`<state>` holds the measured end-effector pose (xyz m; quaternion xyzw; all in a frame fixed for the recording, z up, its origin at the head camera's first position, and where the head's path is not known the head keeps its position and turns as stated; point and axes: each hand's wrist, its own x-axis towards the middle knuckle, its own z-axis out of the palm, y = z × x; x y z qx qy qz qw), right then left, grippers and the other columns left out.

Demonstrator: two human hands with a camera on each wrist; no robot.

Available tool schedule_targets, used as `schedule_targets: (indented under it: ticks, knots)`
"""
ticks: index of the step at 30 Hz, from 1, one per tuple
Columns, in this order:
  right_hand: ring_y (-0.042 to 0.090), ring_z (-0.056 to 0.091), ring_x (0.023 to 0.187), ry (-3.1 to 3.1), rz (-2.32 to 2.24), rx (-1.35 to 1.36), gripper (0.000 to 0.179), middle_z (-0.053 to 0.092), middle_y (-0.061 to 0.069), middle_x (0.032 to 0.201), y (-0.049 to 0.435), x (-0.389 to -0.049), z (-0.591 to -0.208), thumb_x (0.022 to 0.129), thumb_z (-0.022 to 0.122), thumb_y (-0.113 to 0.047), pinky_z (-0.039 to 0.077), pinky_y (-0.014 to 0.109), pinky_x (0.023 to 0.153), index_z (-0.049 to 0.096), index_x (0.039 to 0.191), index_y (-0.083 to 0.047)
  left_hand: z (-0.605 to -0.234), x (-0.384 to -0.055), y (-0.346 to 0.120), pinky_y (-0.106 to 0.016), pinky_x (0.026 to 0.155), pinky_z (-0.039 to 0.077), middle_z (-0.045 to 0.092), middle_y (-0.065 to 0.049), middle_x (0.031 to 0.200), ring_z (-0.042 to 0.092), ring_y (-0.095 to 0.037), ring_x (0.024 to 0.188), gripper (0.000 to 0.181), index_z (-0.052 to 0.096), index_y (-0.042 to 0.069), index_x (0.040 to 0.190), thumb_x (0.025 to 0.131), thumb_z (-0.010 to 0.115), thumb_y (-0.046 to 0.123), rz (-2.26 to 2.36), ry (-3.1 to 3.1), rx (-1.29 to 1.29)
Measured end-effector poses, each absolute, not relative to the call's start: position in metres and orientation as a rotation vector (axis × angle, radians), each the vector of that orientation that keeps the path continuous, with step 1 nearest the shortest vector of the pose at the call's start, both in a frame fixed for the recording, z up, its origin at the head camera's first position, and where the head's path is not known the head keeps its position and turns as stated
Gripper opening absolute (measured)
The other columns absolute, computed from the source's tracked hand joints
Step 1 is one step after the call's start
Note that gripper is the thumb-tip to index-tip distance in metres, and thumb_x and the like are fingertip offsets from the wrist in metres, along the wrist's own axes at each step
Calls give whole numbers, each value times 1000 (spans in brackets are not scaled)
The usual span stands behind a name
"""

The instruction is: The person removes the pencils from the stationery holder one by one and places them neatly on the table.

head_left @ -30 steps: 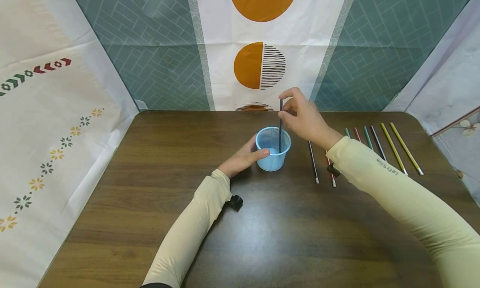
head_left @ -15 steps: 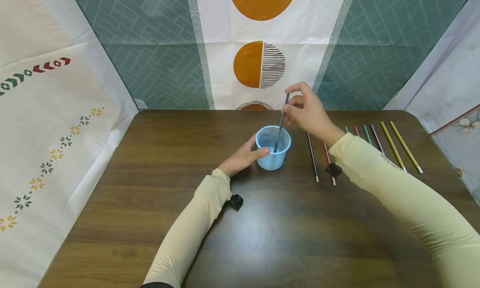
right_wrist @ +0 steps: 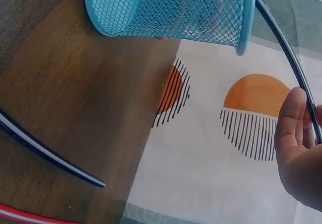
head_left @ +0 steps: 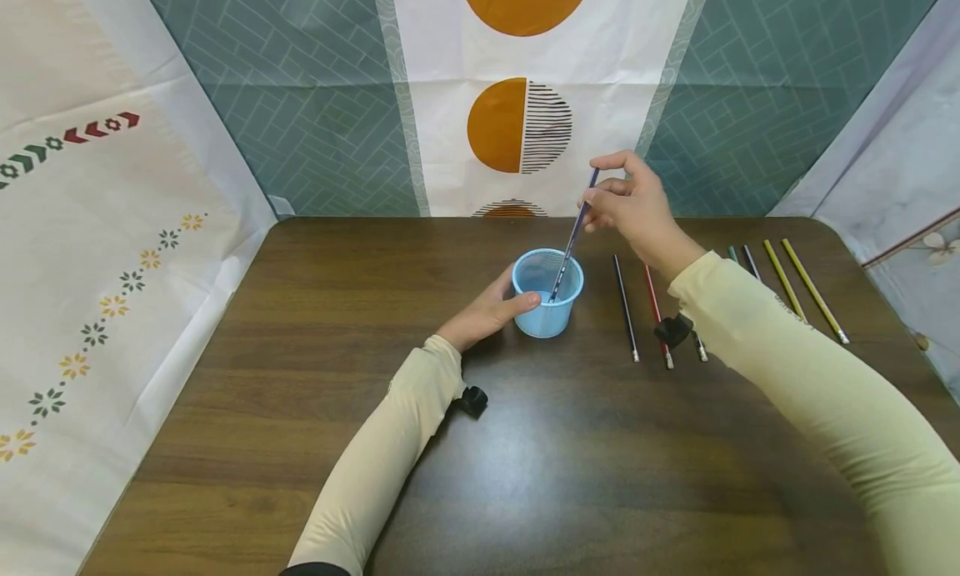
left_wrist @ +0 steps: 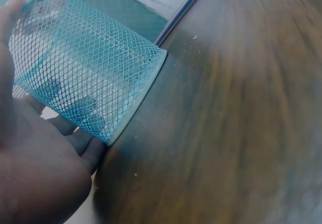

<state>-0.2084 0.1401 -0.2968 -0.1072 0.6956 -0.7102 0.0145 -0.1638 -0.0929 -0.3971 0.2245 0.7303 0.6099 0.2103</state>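
Observation:
A light blue mesh pencil cup [head_left: 543, 322] stands on the table, gripped from its left side by my left hand [head_left: 487, 311], the thumb lying over the near rim. In the left wrist view the fingers of that hand [left_wrist: 40, 168] curl behind the mesh [left_wrist: 90, 63]. My right hand [head_left: 633, 205] is above and to the right of the cup and pinches a dark blue pencil [head_left: 576, 230] near its top. The pencil leans to the right, its lower end inside the cup. The right wrist view shows this pencil [right_wrist: 284, 43] crossing the cup's rim [right_wrist: 246, 20].
Right of the cup, a dark pencil [head_left: 626, 309] and a red pencil [head_left: 652, 288] lie on the brown table [head_left: 300, 351]. Another dark pencil [head_left: 701, 348] is partly under the right sleeve. Yellow pencils [head_left: 817, 293] lie farther right. Patterned cloth [head_left: 330, 126] hangs behind the table.
My right hand has moved up and to the right. The pencil it pinches has gone from upright to leaning right, lower end still in the cup. The left hand and cup have stayed put.

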Motion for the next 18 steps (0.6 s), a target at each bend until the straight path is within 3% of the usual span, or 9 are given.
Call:
schedule_targets:
  ticks: [9,18]
  knots:
    - [21,61,64,1990,-2359,-213,38,63,11,83,149,-211,-289,91,57,3,56,29,62,44,122,-13,-415,-171,-91,-48,113,22,37,-3,145,30,-20,136,115,24,23,149,59,59,86,1708,2075,610]
    - [20,59,65,1974,-2420,-217,37,63,9,80,159,-210,-286,91,54,6,54,29,57,49,123,-11,-414,-171,-91,-48,112,23,38,-9,144,32,-23,134,119,22,20,150,58,61,85,1740,2039,621]
